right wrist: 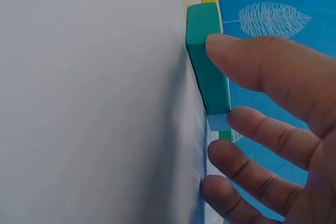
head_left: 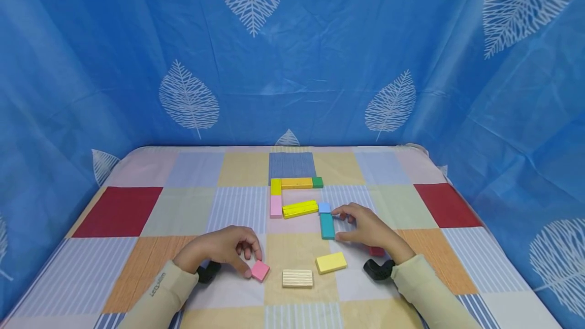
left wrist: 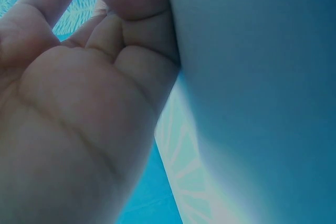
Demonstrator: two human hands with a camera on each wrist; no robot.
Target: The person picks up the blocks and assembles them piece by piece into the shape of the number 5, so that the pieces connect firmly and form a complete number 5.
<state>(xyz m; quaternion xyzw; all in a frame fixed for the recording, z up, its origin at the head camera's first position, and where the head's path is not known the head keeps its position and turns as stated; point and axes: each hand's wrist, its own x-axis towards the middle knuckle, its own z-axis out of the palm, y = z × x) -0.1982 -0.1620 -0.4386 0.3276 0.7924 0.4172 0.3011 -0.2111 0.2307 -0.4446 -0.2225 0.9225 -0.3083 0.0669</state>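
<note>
My left hand (head_left: 226,245) is at the left, its thumb and index finger pinching a small pink block (head_left: 260,271) low over the patchwork cloth. That block is hidden in the left wrist view. My right hand (head_left: 363,225) is beside a teal block (head_left: 327,226), fingers spread along its right side. In the right wrist view the thumb rests at the near end of the teal block (right wrist: 205,56), and the index fingertip is by its far end. A light blue block (head_left: 324,208) adjoins the teal one. A bright yellow block (head_left: 299,209) extends left from there.
A yellow-green block (head_left: 276,187), an orange block (head_left: 297,183), a green block (head_left: 317,182) and a long pink block (head_left: 276,206) form a corner behind. Nearer lie a pale yellow block (head_left: 331,263) and a striped wooden block (head_left: 297,278). A red block (head_left: 377,251) is partly under the right wrist.
</note>
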